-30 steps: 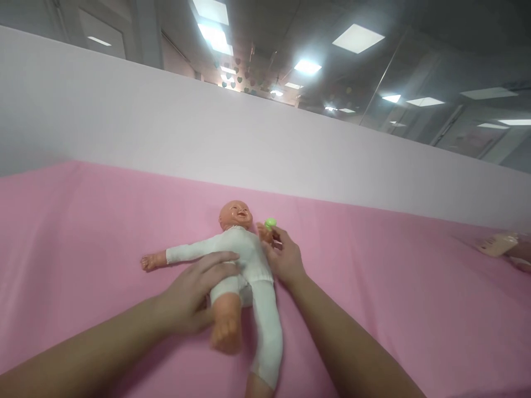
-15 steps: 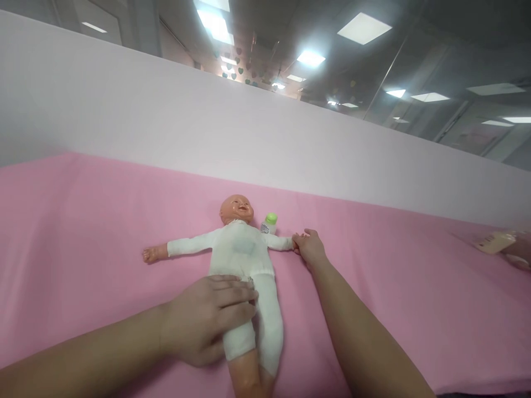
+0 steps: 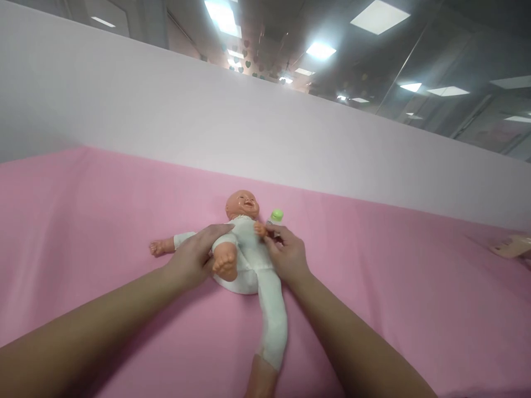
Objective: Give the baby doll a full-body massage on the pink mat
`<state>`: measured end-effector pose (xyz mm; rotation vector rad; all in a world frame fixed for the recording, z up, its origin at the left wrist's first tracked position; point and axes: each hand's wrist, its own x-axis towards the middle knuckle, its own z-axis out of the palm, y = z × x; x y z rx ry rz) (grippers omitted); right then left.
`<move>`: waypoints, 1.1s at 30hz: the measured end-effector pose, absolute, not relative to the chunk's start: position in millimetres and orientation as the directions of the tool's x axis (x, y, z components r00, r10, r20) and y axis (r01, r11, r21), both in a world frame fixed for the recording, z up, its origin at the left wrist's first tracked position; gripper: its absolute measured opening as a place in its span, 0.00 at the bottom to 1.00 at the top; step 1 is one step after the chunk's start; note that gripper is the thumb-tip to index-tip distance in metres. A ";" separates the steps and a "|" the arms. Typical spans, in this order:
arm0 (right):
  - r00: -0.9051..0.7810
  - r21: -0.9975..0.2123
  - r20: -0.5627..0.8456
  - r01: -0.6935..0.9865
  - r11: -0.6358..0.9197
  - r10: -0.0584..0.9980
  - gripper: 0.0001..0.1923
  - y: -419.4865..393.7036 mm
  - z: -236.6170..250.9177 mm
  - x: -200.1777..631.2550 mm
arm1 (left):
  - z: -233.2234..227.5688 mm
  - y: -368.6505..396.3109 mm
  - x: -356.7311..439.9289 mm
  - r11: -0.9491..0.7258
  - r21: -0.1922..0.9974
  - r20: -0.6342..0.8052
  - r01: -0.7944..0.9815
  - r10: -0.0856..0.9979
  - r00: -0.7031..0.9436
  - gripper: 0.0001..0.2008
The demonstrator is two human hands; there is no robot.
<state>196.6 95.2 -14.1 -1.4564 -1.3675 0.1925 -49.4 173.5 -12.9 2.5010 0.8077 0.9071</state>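
A baby doll (image 3: 249, 251) with a white cloth body lies on its back on the pink sheet (image 3: 166, 331). My left hand (image 3: 197, 251) grips one of its legs, which is folded up over the belly with the foot (image 3: 226, 261) pointing at me. In my right hand (image 3: 288, 254) is the doll's arm, bent in so that its small hand (image 3: 260, 229) rests over the chest. The other leg (image 3: 274, 315) stretches toward me, and the other arm lies out to the left. Partly behind my right fingers stands a small bottle with a green cap (image 3: 277, 214).
A white padded wall (image 3: 207, 121) runs along the far side of the pink surface. Above it is glass with ceiling lights reflected or showing through. A beige object (image 3: 512, 246) lies at the right edge, cut off by the frame.
My left hand has pushed the doll's leg from lying straight up onto its belly. My right hand has brought the doll's arm from outstretched in to the chest.
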 end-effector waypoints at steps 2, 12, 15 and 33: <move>0.179 -0.613 0.588 0.734 0.291 0.789 0.14 96.0 -14.6 189.2 | -12.3 178.2 -44.2 -0.782 0.500 0.448 0.371 0.601 0.662 0.28; 0.191 -0.513 0.585 0.840 0.178 0.788 0.20 103.1 -16.0 198.6 | -14.5 169.4 -42.8 -0.890 0.423 0.596 0.173 0.416 0.687 0.24; 0.442 -0.693 0.519 0.719 0.057 0.732 0.22 103.6 -16.8 214.4 | -12.3 152.6 -45.1 -0.945 0.320 0.681 0.066 0.278 0.677 0.25; 0.734 -0.813 0.193 0.491 -0.313 0.651 0.34 104.5 -32.7 307.8 | -9.4 117.6 -42.3 -0.977 0.201 0.635 -0.075 0.072 0.769 0.25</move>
